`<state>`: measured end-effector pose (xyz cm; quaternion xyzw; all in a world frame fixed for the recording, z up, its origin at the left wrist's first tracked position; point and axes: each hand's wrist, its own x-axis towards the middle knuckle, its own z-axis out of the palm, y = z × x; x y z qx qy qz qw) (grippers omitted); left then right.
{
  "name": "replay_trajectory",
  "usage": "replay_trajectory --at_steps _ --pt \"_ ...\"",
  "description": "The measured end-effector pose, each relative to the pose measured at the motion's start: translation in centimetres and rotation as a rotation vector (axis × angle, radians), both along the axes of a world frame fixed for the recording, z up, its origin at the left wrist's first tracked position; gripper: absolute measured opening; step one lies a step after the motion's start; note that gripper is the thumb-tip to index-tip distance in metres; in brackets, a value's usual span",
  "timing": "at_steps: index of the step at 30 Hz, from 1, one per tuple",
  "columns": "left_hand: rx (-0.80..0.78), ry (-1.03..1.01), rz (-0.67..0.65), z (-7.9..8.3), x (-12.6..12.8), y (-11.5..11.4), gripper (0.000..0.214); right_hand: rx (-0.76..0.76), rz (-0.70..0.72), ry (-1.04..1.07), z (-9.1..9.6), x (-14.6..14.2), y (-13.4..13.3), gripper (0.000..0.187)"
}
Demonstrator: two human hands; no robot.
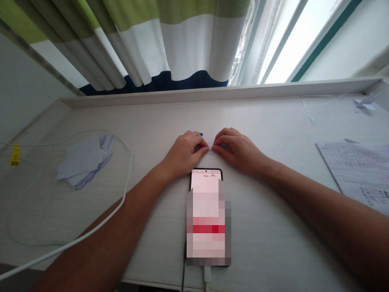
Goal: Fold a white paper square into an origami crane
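My left hand (186,153) and my right hand (238,149) meet near the middle of the table, fingertips almost touching. Both pinch a small, thin whitish piece (210,145) between thumb and forefinger. It looks like paper or clear film, but it is too small to tell which. A small blue thing (201,134) shows just behind my left fingers, mostly hidden by them. Directly below my hands a phone (206,198) lies face up with its screen lit, much of it blurred out.
A stack of cut paper sheets (82,160) lies left, with a white cable (131,162) looping around it and over my left forearm. A charging cable (207,273) enters the phone. Written sheets (355,170) lie right; paper scraps (364,102) sit behind them. A raised ledge (194,96) borders the back.
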<state>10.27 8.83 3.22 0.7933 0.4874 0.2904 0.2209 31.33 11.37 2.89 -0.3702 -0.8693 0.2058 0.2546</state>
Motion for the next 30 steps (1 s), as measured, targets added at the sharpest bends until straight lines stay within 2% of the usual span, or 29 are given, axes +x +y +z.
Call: replay_trajectory --at_steps 4,8,12,16,24,27,30 --pt "-0.008 -0.046 0.043 -0.2 0.2 0.0 0.008 -0.030 -0.089 0.025 -0.2 -0.3 0.0 0.013" --pt "0.009 -0.038 0.013 -0.2 -0.1 0.0 0.009 -0.052 -0.111 0.052 -0.2 -0.4 -0.1 0.010" --pt "0.051 -0.016 -0.066 -0.1 -0.5 0.0 0.007 -0.029 -0.078 0.086 0.0 -0.1 -0.3 0.012" --pt "0.076 -0.025 -0.076 -0.2 -0.8 0.0 0.010 0.065 -0.014 0.086 0.1 0.0 -0.6 0.009" --pt "0.237 0.142 -0.152 0.1 -0.3 -0.1 0.019 0.225 0.109 -0.093 0.5 -0.1 -0.9 0.025" --pt "0.231 0.144 -0.181 0.3 -0.4 -0.1 0.020 0.259 0.118 -0.134 0.6 0.0 -1.1 0.027" --pt "0.201 0.137 -0.165 0.3 -0.6 -0.2 0.019 0.234 0.097 -0.048 0.5 0.1 -1.1 0.027"
